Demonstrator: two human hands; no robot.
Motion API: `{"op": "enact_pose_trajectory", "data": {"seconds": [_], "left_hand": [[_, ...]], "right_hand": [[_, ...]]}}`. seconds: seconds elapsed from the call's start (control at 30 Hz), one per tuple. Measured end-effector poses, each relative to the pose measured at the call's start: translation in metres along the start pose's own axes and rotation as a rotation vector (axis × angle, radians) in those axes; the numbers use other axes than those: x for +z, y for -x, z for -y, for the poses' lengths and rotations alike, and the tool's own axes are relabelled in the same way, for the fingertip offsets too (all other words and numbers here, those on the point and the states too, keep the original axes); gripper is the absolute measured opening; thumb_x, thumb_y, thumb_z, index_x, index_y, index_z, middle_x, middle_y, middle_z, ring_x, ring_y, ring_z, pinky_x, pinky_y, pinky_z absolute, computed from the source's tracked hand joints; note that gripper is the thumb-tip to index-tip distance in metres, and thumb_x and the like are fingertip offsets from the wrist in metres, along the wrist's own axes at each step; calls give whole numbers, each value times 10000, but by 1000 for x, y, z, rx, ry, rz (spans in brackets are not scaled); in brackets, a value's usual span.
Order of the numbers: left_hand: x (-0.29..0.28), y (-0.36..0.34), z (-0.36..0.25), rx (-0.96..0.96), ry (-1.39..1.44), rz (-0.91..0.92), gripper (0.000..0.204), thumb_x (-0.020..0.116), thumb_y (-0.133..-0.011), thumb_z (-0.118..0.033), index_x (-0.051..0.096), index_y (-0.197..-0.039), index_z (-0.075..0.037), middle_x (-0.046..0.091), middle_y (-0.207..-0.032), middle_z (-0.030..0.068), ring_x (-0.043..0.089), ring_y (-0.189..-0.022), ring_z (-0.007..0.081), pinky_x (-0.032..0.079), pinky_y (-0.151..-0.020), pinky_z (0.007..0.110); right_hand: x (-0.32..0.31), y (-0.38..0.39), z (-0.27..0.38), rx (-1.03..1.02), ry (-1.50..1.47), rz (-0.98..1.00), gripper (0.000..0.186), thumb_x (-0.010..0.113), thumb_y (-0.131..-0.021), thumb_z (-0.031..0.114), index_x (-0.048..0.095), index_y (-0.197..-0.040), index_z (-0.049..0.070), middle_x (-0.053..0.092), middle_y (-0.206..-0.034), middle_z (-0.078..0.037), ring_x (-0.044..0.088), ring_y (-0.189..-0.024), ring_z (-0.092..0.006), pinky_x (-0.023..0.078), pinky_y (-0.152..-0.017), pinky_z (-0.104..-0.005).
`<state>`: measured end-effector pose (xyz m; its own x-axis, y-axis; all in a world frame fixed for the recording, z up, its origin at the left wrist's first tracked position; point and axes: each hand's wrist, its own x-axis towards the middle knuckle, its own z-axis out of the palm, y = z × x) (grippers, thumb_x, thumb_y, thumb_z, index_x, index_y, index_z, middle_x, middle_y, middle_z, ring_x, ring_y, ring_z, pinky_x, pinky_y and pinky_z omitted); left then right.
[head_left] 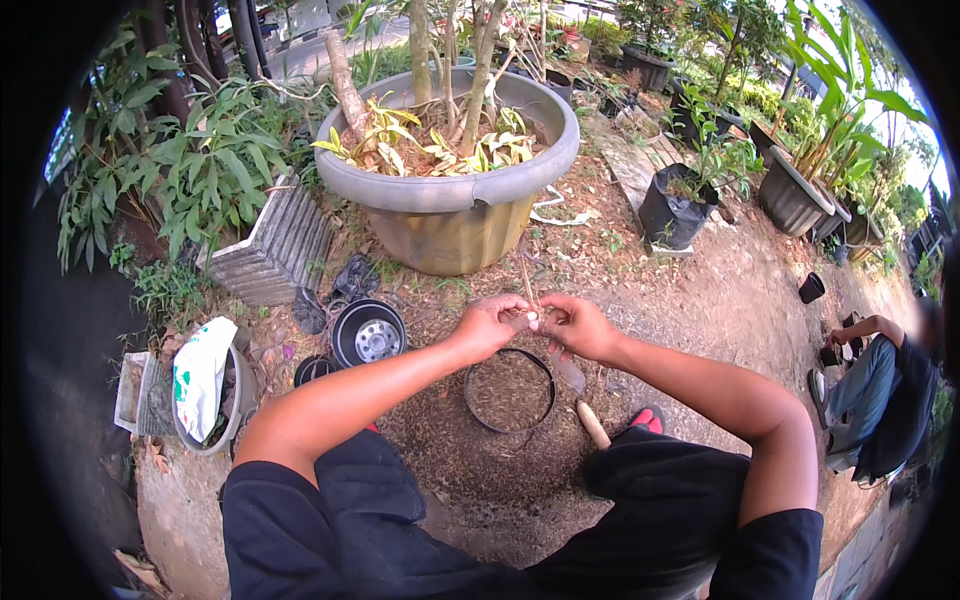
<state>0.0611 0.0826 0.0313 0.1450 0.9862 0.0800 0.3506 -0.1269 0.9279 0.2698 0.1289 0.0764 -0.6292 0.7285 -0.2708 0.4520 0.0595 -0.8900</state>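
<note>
Above the small black pot full of soil, my left hand and right hand pinched a thin stem, not planted yet.

Bare ground carried everything. On it stood a big planter, a small soil-filled pot and a trowel.

Count: one large grey planter, one soil-filled black pot, two empty black pots. One wooden-handled trowel, one ribbed concrete planter.
</note>
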Motion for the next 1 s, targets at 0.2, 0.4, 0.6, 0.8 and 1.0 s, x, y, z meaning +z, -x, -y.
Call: {"op": "enact_pose_trajectory", "data": {"seconds": [0.2, 0.4, 0.6, 0.8, 1.0], "left_hand": [[8, 9, 4, 15, -59, 4, 204, 792, -904, -187, 710, -1041, -60, 703, -939, -20, 601, -758, 62, 492, -704, 244], [5, 28, 10, 180, -166, 105, 260, 820, -846, -227, 725, -1044, -88, 741, -968, 31, 646, -736, 124, 531, -700, 308], [-2, 49, 25, 206, -515, 184, 171, 805, -851, -328, 785, -933, -179, 738, -954, -19, 661, -787, 158, 493, -800, 349], [-6, 56, 47, 531, -773, 394, 198, 772, -868, -386, 798, -998, -239, 723, -973, -77, 619, -969, 141, 430, -866, 327], [-9, 62, 57, 588, -793, 553, 209, 738, -887, -365, 778, -1012, -202, 686, -964, -54, 571, -1013, 177, 413, -880, 378]], "right_hand": [[11, 7, -38, -87, -75, -124, 378, 775, -920, 173, 644, -1255, 55, 737, -962, -68, 655, -667, -88, 547, -512, -273], [26, 3, -83, -262, 145, -216, 268, 859, -814, 189, 769, -1053, 109, 739, -929, -78, 614, -615, -102, 530, -598, -306], [45, 8, -93, -180, 339, -98, 277, 867, -786, 244, 785, -1033, 150, 740, -969, -59, 668, -726, -171, 548, -689, -337], [53, 2, -100, -276, 721, 24, 246, 813, -794, 277, 769, -1020, 191, 752, -1026, -40, 699, -979, -265, 563, -845, -400], [78, -23, -104, -401, 984, 157, 153, 738, -772, 222, 746, -913, 163, 718, -1058, -13, 663, -1032, -259, 577, -827, -402]]}}
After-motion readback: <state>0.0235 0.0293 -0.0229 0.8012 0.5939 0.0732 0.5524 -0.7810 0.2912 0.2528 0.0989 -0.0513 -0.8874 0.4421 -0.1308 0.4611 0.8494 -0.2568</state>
